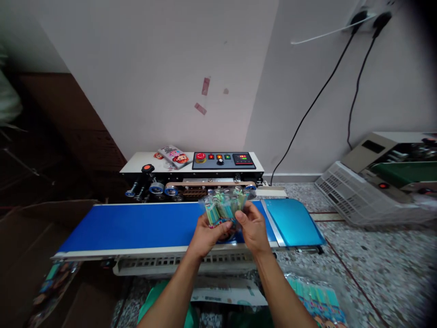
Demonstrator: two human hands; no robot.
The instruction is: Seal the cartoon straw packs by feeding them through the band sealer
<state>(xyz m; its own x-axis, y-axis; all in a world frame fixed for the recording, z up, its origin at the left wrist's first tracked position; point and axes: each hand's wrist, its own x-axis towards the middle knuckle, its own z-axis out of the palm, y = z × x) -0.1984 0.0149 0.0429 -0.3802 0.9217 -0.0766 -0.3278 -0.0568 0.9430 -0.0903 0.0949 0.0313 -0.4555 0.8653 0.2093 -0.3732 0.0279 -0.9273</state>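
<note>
Head view | my left hand (208,234): thumb and fingers gripping the packet (225,209) at its 7 o'clock edge | packet: between my hands, above the blue belt (136,225), its sticks (212,214) running roughly 12-to-6, tan band (198,184) toward 12 | my right hand (253,228): pinching its 4 o'clock edge, neither nearer

One left hand (205,236) and one right hand (254,231), with one clear packet (223,210) between, sticks (213,213) inside too crowded to count. One blue belt (136,223); two machines (139,161), one behind the belt, one far right. On one panel (210,166): one big red button (200,156), three small square buttons (227,157), one black knob (220,161), one display (243,158). Two plugs (359,18), two black cords (322,90), two pink strips (205,86), one white basket (336,191).
</note>
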